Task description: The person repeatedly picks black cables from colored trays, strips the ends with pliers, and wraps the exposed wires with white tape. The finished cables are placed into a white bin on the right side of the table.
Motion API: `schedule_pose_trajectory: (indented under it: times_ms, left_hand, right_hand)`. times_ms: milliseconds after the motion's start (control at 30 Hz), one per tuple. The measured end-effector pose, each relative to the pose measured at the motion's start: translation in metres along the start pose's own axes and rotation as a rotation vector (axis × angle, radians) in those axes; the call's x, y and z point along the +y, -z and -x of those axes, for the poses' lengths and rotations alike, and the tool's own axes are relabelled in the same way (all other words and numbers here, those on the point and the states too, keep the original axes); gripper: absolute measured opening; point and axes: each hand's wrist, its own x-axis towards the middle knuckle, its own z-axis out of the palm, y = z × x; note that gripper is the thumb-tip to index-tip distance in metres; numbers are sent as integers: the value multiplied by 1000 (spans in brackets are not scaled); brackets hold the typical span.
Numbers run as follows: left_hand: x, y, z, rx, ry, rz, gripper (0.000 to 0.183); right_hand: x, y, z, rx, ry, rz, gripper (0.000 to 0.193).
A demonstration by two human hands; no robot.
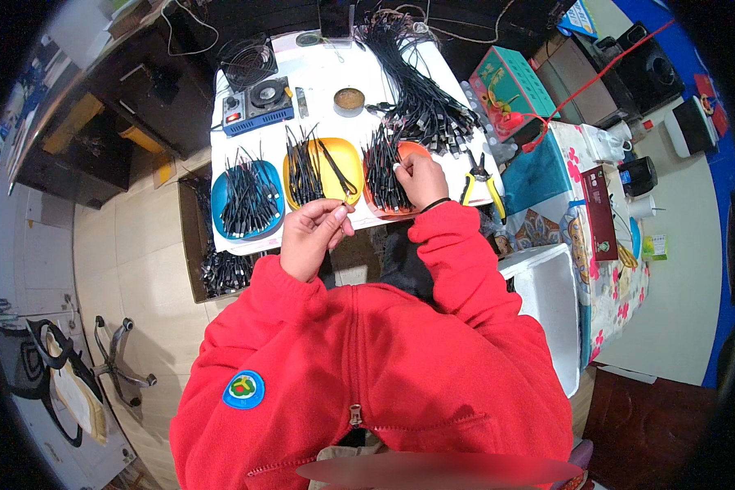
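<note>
- L hand (pixel 314 233) is at the near edge of the yellow tray (pixel 349 155), thumb + index closed in a pinch on a thin cable end (pixel 345 203), v. small in the pic tbh
- R hand (pixel 423 181) is over the R side of the orange tray (pixel 412 149), fingers curled in right by the black cables (pixel 381 170) there. can't tell if it's actually gripping one
- yellow tray: bunch of short cables (pixel 304 175) on its L side, plus a loose black cable (pixel 336 166) lying on the R half
- blue tray (pixel 277 186) is L of the yellow one, w/ another cable bunch (pixel 247 200) in it
- all 3 trays sit in a row along the near side of the white tbl (pixel 261 149)
- behind the trays: blue box-shaped device (pixel 257 106) w/ a red switch, round tin (pixel 349 100) approx mid-tbl, big cable pile (pixel 429 102) far R
- yellow-handled pliers (pixel 480 181) just R of the R hand
</note>
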Motion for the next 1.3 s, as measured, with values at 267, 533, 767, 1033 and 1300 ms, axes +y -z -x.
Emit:
schedule_pose_trajectory:
  times_ms: [267, 533, 767, 1033, 1300]
  left_hand:
    - [3, -11, -6, 180, 2, 162, 17]
    - [9, -28, -4, 117, -75, 296, 19]
    - [9, -26, 6, 109, -144, 225, 18]
    - [12, -23, 12, -5, -46, 94, 18]
    - [15, -23, 11, -68, -41, 114, 15]
  right_hand:
    - [-43, 43, 39, 193, 152, -391, 11]
    - [-103, 49, 92, -30, 247, -615, 9]
    - [-105, 52, 97, -64, 297, -572, 9]
    - [-95, 61, 73, -215, 112, -1040, 10]
    - [-96, 59, 76, -236, 79, -1122, 9]
